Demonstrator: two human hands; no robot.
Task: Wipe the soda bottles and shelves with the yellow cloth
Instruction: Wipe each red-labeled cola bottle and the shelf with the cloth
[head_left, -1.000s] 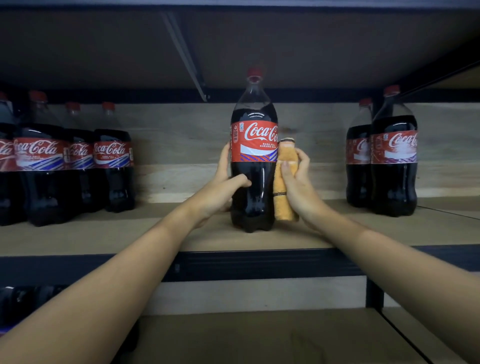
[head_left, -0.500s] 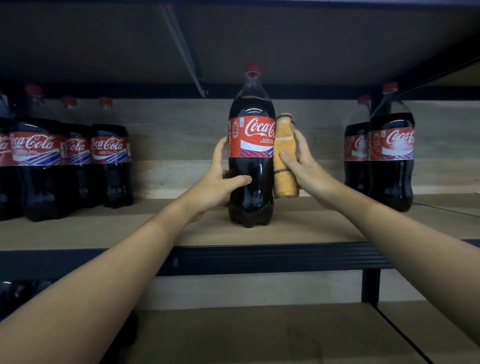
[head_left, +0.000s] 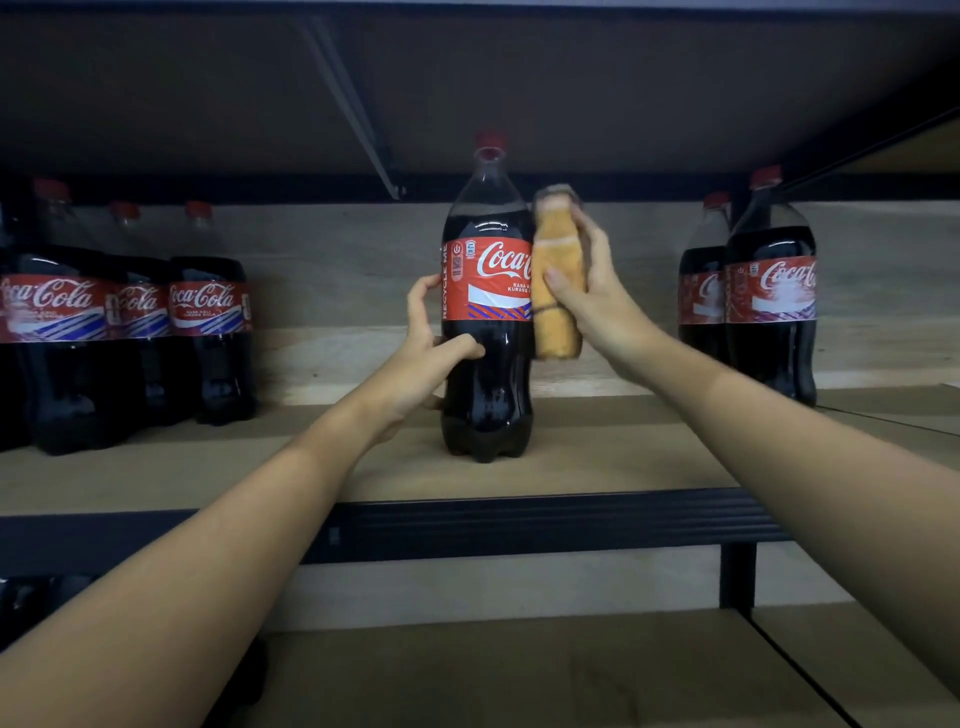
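A large cola bottle (head_left: 487, 374) with a red label and red cap stands upright near the front of the wooden shelf (head_left: 597, 457). My left hand (head_left: 431, 353) grips its left side below the label, thumb across the front. My right hand (head_left: 592, 306) holds the folded yellow cloth (head_left: 558, 280) against the bottle's right side, at label and shoulder height. The cloth is slightly blurred.
Three more cola bottles (head_left: 130, 332) stand grouped at the shelf's left, and two (head_left: 769, 312) stand at the right. A dark metal rail (head_left: 519, 525) edges the shelf front. A lower wooden shelf (head_left: 519, 670) lies beneath, and the underside of another shelf (head_left: 519, 93) sits close above.
My right hand has slid the yellow cloth upward along the bottle's right side, from the lower body to the label and shoulder. My left hand keeps its grip.
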